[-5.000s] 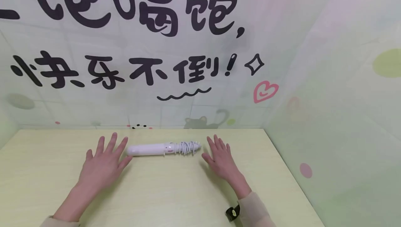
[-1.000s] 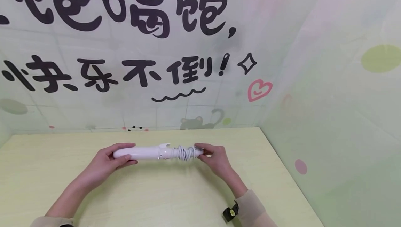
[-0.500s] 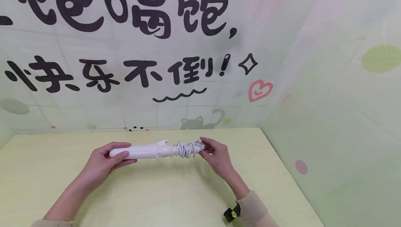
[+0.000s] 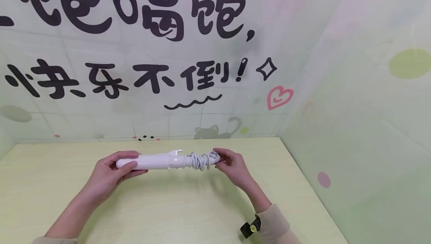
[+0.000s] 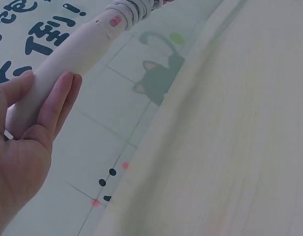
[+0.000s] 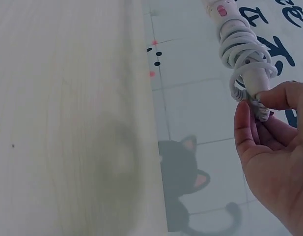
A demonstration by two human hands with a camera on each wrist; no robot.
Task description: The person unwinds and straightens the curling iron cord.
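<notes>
A white curling iron (image 4: 153,161) is held level above the table, its lever sticking up near the middle. My left hand (image 4: 109,171) grips the thick rounded end, thumb on the near side. At the other end, my right hand (image 4: 234,167) pinches the tip where the cord leaves the handle. The pale cord (image 4: 199,161) is wound in loops round that handle. A pink button (image 5: 115,20) shows beside the coils in the left wrist view. In the right wrist view, thumb and fingers (image 6: 245,132) close on the handle's tip, partly hiding it.
The light wood table (image 4: 168,210) extends below both hands. Behind it stands a wall (image 4: 134,120) printed with black lettering, and another wall (image 4: 370,143) rises at the right. A black band (image 4: 247,230) is at my right wrist.
Five seconds ago the curling iron lay on the table between my two spread hands. Since then both hands have taken its ends and lifted it. Over the last half second it has barely moved.
</notes>
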